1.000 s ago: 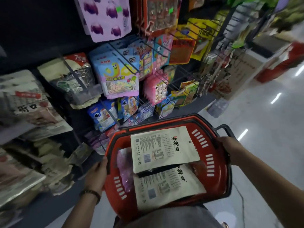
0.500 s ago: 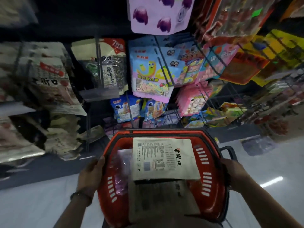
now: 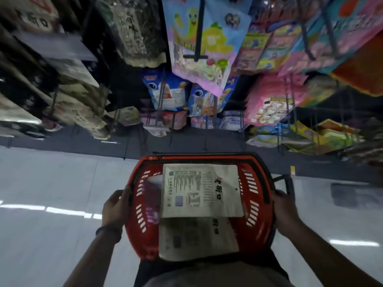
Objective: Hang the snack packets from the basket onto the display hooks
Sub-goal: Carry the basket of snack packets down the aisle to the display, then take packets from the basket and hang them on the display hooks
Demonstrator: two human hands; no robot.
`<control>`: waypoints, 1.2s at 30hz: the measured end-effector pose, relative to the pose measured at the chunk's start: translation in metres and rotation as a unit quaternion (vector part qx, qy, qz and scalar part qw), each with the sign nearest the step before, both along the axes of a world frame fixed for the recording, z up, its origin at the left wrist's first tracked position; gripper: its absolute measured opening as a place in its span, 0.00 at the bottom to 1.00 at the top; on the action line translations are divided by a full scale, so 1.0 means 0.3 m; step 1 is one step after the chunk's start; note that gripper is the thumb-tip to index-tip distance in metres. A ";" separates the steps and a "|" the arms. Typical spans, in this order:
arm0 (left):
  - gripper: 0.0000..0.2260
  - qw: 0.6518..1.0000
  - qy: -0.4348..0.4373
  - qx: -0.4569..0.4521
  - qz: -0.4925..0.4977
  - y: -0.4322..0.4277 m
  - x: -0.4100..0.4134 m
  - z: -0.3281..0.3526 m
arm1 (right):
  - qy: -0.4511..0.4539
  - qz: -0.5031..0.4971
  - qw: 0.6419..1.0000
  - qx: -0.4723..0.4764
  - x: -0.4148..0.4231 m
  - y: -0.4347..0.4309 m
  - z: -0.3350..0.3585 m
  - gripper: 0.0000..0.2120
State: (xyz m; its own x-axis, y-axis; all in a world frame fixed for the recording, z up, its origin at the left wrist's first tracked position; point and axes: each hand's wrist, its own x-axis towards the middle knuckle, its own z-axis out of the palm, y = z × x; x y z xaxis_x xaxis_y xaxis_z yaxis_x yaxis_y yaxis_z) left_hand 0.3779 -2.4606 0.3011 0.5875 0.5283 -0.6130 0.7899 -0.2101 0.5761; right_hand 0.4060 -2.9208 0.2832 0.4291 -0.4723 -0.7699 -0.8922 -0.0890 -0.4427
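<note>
Basket (image 3: pixel 257 206) held at the snack hooks (image 3: pixel 198 34)
Left hand (image 3: pixel 116 206) at 9 o'clock, right hand (image 3: pixel 284 208) at 3, each grasping its rim; white packets (image 3: pixel 199 189) inside, perhaps a purple one (image 3: pixel 152 199).

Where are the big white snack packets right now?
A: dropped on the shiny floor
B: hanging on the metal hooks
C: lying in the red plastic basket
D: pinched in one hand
C: the white snack packets lie flat inside the red plastic basket, which the left hand and the right hand grip by its sides.
</note>
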 end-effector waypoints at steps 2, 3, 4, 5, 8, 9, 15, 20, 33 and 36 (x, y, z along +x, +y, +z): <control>0.20 0.999 0.032 -0.001 -0.019 0.007 0.024 -0.089 | 0.022 -0.006 1.000 -0.012 0.001 0.009 -0.107 0.12; 0.21 0.998 0.046 0.001 -0.030 0.011 0.040 -0.140 | 0.022 0.005 1.000 -0.008 -0.010 -0.010 -0.202 0.15; 0.23 0.998 0.056 0.003 -0.037 0.020 0.053 -0.209 | 0.032 0.009 0.999 -0.005 -0.017 -0.018 -0.283 0.18; 0.25 0.996 0.074 0.001 -0.046 0.034 0.062 -0.277 | 0.052 0.013 0.999 -0.003 -0.013 0.009 -0.299 0.20; 0.27 0.991 0.117 0.000 -0.062 0.055 0.096 -0.485 | 0.076 -0.016 0.997 0.004 -0.020 0.078 -0.379 0.10; 0.28 0.990 0.128 0.009 -0.064 0.048 0.110 -0.548 | 0.078 -0.017 0.997 0.001 -0.017 0.098 -0.406 0.08; 0.30 0.982 0.152 0.040 -0.108 -0.007 0.165 -0.966 | 0.068 0.014 0.998 0.006 0.008 0.045 -0.823 0.12; 0.29 0.979 0.153 0.043 -0.126 0.090 0.099 -1.556 | 0.034 0.000 0.999 0.020 -0.036 -0.057 -1.197 0.23; 0.20 0.990 0.038 -0.032 -0.131 -0.115 0.134 -1.390 | -0.063 -0.040 0.993 0.091 -0.049 -0.109 -1.498 0.34; 0.25 0.980 0.032 -0.031 -0.194 -0.093 0.113 -1.442 | -0.014 0.077 0.997 -0.028 -0.060 -0.024 -1.360 0.36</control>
State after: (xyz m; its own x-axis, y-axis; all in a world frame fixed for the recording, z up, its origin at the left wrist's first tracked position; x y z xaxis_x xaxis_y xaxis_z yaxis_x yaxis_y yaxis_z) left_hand 0.4118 -2.4887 -0.1314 0.6956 0.2327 -0.6797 0.6928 -0.4676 0.5490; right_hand 0.3879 -2.9281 -0.1249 0.5208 -0.4404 -0.7314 -0.8535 -0.2495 -0.4575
